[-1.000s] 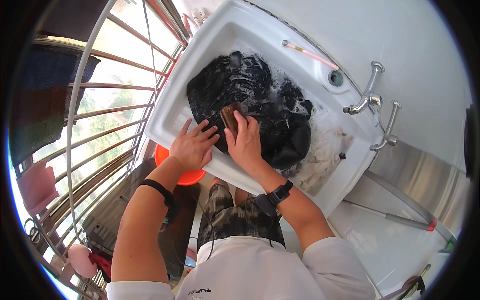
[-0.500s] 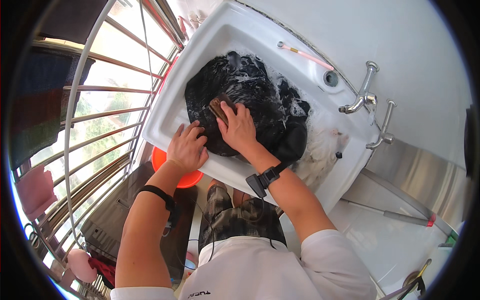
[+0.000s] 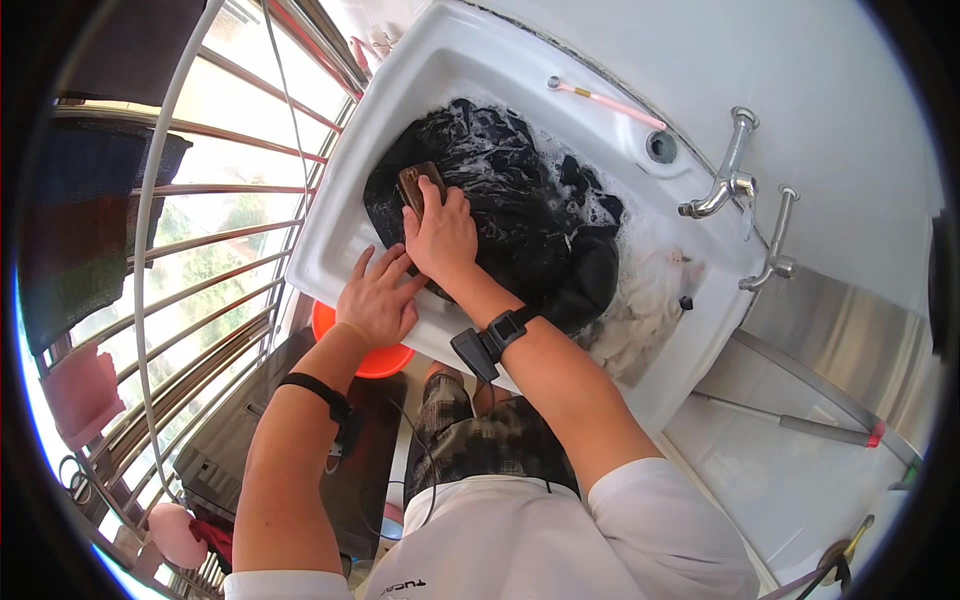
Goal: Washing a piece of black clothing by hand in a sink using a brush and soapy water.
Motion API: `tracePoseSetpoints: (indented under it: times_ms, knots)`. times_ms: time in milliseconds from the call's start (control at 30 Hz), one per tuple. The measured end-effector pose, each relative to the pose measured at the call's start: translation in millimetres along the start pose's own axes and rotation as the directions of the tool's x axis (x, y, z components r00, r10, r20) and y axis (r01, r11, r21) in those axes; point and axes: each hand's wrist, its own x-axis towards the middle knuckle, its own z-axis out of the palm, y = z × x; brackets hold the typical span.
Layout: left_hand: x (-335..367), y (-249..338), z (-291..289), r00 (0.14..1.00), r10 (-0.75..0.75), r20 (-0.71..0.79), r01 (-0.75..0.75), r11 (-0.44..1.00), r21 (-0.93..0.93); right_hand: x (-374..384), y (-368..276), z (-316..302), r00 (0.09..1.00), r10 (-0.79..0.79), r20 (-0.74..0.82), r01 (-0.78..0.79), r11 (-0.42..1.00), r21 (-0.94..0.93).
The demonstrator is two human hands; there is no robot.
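Wet black clothing (image 3: pixel 515 215) lies bunched and soapy across the left and middle of a white sink (image 3: pixel 325 225). My right hand (image 3: pixel 443 236) is closed around a brown wooden scrub brush (image 3: pixel 416 182), pressed to the left part of the dark cloth; its underside is hidden. Close beside it, my left hand (image 3: pixel 376 304) lies with fingers spread over the near left rim, its fingertips at the cloth's edge. Pale cloth (image 3: pixel 645 315) soaks in sudsy water at the sink's right end, a small black piece on it.
Two metal taps (image 3: pixel 735 185) (image 3: pixel 775 255) stick out from the wall on the right. A pink-handled stick (image 3: pixel 610 103) rests on the far ledge near a round hole (image 3: pixel 661 148). Below the near left rim is an orange basin (image 3: pixel 378 360). Metal window bars (image 3: pixel 215 235) stand at left.
My right hand and the brush have slid left across the black cloth, closer to my left hand. The left hand stays at the rim, its fingers barely shifted.
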Motion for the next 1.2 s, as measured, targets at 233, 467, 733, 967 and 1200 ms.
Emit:
tracePoseSetpoints:
  times_ms: [233, 467, 733, 967, 1200]
  knots:
    - [-8, -2, 3, 0.999, -0.027, -0.021, 0.026, 1.0, -0.014, 22, 17, -9, 0.974, 0.174, -0.146, -0.097, 0.9, 0.425]
    - [-2, 0, 2, 0.998, -0.052, -0.036, 0.05, 0.997, -0.061, -4, 180, -58, 0.939, 0.237, -0.25, -0.308, 0.901, -0.305]
    - [-6, -4, 8, 0.991, 0.016, -0.135, -0.027, 0.997, -0.075, -58, 91, -29, 0.989, -0.059, -0.136, 0.052, 0.997, -0.058]
    - [2, -2, 5, 0.998, 0.017, -0.059, -0.024, 0.993, -0.115, 22, 101, -43, 0.987, 0.037, -0.157, -0.062, 0.985, -0.159]
    - [-1, -1, 0, 0.997, -0.008, -0.072, -0.001, 0.993, -0.122, -36, 43, -30, 0.945, -0.319, 0.072, 0.324, 0.942, -0.087]
